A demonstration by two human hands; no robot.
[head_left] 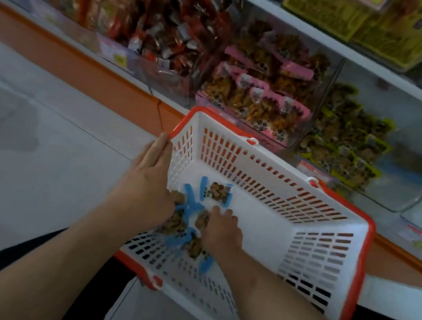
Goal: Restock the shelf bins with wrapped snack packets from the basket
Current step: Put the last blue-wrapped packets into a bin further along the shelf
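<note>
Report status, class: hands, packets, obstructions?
Left hand and right hand both down in the basket, gathering blue-edged packets. One packet lies apart, untouched. Nothing blocking the bins.

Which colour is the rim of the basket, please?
The basket's rim is orange-red; its slotted walls are white. The head view, the only one, shows it.

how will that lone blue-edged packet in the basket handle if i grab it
The lone blue-edged packet probably weighs little, being small with lumpy snack pieces inside. Its glossy film wrapper may feel slippery and crinkle. Lying flat on the basket floor, it shouldn't roll.
</note>
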